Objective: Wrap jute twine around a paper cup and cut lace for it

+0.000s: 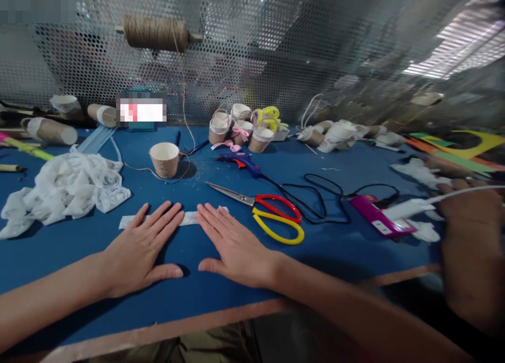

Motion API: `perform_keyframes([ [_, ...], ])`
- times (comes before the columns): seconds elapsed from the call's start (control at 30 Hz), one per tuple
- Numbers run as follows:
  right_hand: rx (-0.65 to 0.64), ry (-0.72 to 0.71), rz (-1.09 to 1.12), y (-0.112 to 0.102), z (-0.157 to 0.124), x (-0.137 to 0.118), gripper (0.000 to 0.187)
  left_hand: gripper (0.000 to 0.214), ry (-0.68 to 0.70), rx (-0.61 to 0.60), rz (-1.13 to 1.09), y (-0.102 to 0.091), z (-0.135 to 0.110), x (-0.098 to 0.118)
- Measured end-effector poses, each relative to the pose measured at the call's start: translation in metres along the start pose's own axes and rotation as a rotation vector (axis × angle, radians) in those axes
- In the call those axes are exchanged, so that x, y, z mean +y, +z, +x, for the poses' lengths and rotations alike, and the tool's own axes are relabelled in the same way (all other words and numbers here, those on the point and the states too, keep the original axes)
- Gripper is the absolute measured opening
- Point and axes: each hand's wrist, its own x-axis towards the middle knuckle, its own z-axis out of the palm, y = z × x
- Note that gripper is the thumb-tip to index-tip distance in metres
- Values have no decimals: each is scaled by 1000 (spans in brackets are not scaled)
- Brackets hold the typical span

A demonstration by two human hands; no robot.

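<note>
My left hand (144, 247) lies flat on the blue table (79, 258), fingers stretched out, its fingertips on a strip of white lace ribbon (128, 221). My right hand (232, 244) lies flat beside it, fingers also spread, with its fingertips on the other end of the same strip. Neither hand holds anything. Just right of my right hand lie scissors (272, 213) with one red and one yellow handle. A twine-wrapped paper cup (164, 159) stands upright beyond my left hand.
A heap of white lace (67, 187) sits at the left. A blue glue gun (240, 160) with a black cord, decorated cups (240, 126), a magenta device (381, 218), and a twine spool (155, 32) on the perforated back panel. Another person's blurred hand (471, 247) is at right.
</note>
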Motion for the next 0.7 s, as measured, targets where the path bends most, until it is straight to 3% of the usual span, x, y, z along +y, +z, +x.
perform_keyframes([
  [0.07, -54, 26, 23, -1, 3, -3, 90, 84, -25, -26, -8, 5, 1, 2],
  [0.17, 6, 48, 1, -6, 8, -8, 90, 86, -72, -40, -8, 6, 2, 4],
  [0.23, 42, -3, -2, -7, 11, -13, 91, 88, -89, -48, -6, 4, 4, 6],
  [0.37, -30, -66, 87, -4, 13, -20, 88, 86, -90, -50, -22, 0, 4, 7],
  [0.6, -45, -28, 53, -7, 6, -10, 89, 84, -106, -22, -55, -1, -9, 0],
  [0.7, 29, 0, 32, -6, 4, -7, 88, 80, -123, -34, -73, -7, -7, -3],
])
